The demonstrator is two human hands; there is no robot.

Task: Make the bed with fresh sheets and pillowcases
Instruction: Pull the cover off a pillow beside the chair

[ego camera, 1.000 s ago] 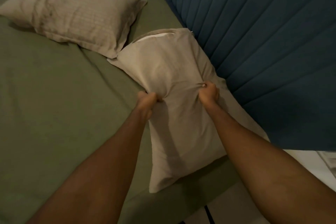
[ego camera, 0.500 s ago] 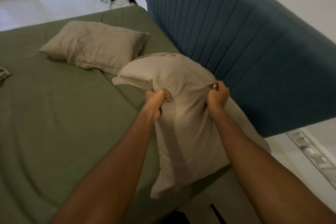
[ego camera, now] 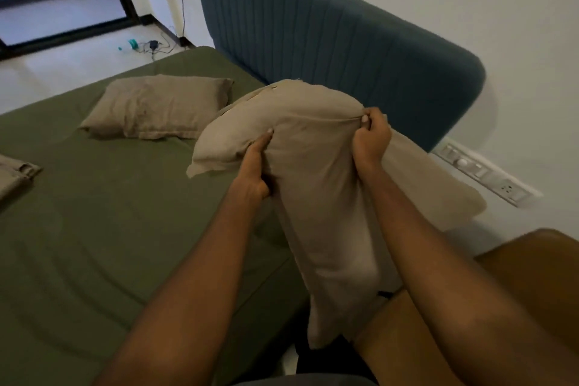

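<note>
Both hands hold the beige pillow [ego camera: 316,197] up off the green fitted sheet [ego camera: 94,229]. The left hand [ego camera: 255,171] is clamped on its side, and the right hand [ego camera: 371,138] is pinching the pillowcase seam, probably to settle the filling. Beyond the left hand, a second pillow [ego camera: 156,106] lies by the headboard [ego camera: 313,37].
</note>
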